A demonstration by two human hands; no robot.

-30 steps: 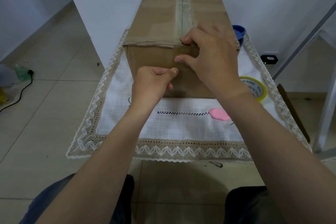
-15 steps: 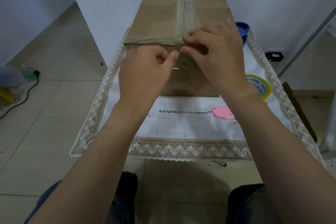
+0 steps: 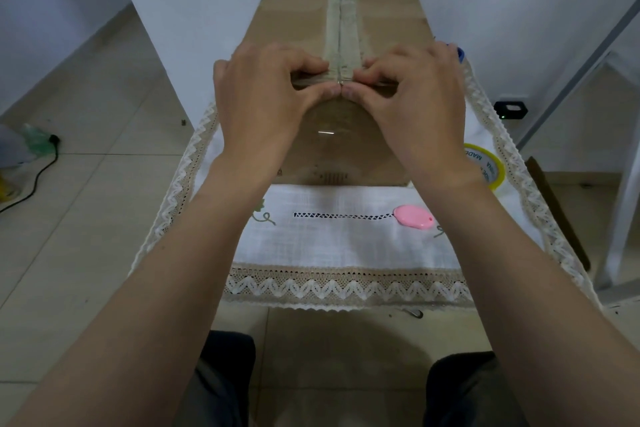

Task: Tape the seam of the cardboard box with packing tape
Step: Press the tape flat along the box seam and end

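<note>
Cardboard box (image 3: 301, 7) sits lengthwise on white lace-edged cloth (image 3: 332, 243), taped seam (image 3: 341, 10) running along top centre. My left hand (image 3: 258, 104) and right hand (image 3: 415, 104) both on near top edge, fingers curled over top, thumbs touching at seam on front face, pressing clear tape (image 3: 327, 130) down, not gripping anything. Tape roll (image 3: 486, 165) right of box. Pink cutter (image 3: 414, 217) on cloth near right forearm.

left hand (image 3: 263, 104) and right hand (image 3: 415, 100): thumbs meeting at near top edge of cardboard box (image 3: 381, 10) | tape roll (image 3: 486, 165): right | pink cutter (image 3: 414, 217): near
</note>
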